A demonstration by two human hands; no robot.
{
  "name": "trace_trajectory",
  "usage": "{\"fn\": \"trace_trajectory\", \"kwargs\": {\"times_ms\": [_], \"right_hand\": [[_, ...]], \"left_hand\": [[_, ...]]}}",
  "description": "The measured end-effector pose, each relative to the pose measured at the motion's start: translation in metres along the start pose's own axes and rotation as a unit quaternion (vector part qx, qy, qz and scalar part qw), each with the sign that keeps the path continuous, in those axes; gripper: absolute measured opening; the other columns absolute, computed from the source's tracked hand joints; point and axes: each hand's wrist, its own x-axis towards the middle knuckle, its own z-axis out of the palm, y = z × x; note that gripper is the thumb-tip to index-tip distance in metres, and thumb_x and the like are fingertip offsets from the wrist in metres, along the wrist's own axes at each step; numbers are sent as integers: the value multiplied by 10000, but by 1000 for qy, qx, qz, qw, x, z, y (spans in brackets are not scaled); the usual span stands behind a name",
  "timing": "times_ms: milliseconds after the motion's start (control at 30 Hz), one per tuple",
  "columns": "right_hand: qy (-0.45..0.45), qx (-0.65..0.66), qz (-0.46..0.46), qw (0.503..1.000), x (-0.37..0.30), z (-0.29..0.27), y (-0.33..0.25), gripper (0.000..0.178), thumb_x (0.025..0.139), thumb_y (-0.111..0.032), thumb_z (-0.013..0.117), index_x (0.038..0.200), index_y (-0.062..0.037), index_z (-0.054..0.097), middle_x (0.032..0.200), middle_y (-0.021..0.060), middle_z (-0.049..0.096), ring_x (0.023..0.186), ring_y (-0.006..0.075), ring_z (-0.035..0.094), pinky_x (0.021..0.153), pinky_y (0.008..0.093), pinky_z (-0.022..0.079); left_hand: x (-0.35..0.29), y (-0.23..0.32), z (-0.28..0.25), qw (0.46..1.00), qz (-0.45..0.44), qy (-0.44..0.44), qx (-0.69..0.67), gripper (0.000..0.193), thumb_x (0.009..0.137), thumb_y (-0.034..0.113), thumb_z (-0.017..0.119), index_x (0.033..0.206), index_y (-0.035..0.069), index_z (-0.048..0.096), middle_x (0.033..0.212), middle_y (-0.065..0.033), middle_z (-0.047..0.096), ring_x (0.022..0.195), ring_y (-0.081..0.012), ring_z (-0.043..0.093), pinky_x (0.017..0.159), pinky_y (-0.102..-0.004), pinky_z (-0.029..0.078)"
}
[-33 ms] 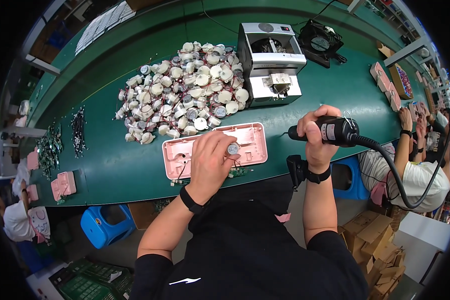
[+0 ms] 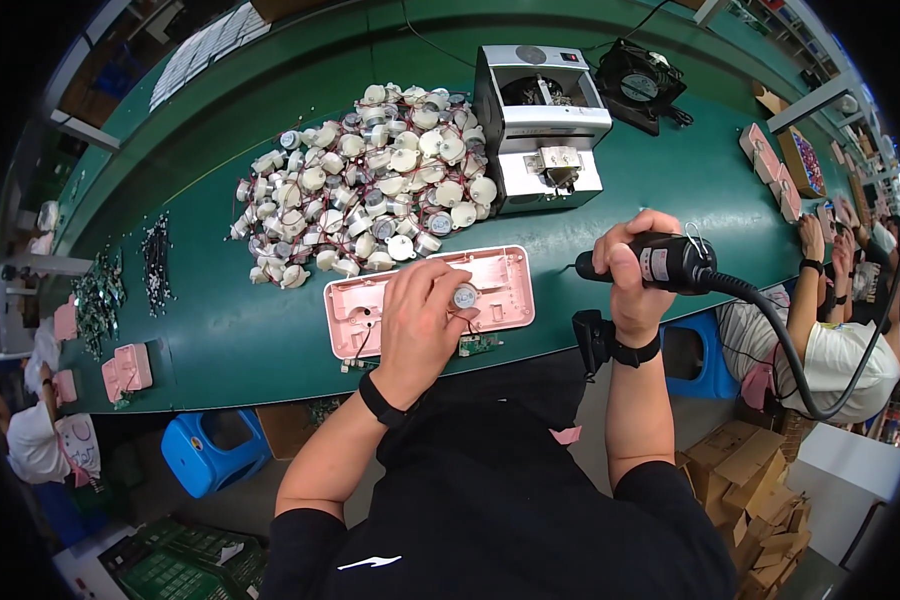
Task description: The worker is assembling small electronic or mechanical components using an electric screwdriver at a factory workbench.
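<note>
A small round motor with a grey face is pinched in the fingers of my left hand, over the middle of an open pink plastic housing. The hand hides part of the housing. Thin wires run from the motor, and a small green circuit board lies at the housing's near edge. To the right, my right hand is wrapped round a black electric screwdriver. Its bit points left toward the housing, a short way apart from it, and a thick black cable trails from its back end.
Behind the housing lies a big heap of white motors with red wires. A screw feeder and a black fan stand at the back. Pink housings and a co-worker's hands are at the right. Small parts lie left.
</note>
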Motion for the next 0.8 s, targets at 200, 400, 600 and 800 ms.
{"fn": "trace_trajectory", "kwargs": {"times_ms": [200, 400, 600, 800], "right_hand": [[-27, -35, -20, 999, -4, -2, 4, 324, 844, -85, 669, 1075, -46, 445, 717, 62, 513, 595, 146, 484, 581, 297, 448], [-18, -36, -15, 999, 1, 0, -4, 287, 869, -87, 646, 1071, -46, 446, 722, 70, 517, 593, 151, 491, 585, 304, 450], [0, 107, -66, 992, 55, 24, -42, 229, 906, -96, 604, 1072, -44, 456, 701, 73, 522, 577, 161, 496, 574, 319, 453], [13, 22, -76, 997, 104, 36, -37, 174, 929, -143, 593, 1029, -37, 497, 693, 75, 540, 558, 182, 521, 551, 332, 456]], "left_hand": [[2, 4, -2, 999, -15, -30, 28, 373, 674, 67, 771, 1018, 65, 626, 1033, -80, 595, 1095, -291, 522, 940, -417, 407], [9, 8, -3, 997, -17, -62, 52, 387, 670, 57, 766, 1029, 61, 621, 1019, -79, 601, 1088, -288, 520, 958, -411, 405], [10, 6, -8, 995, -10, -78, 65, 404, 676, 66, 764, 1054, 53, 622, 1012, -84, 616, 1095, -292, 521, 955, -408, 415], [7, 2, -13, 998, -16, -60, -14, 378, 697, 93, 761, 1047, 46, 626, 1070, -94, 603, 1126, -306, 517, 950, -419, 427]]}}
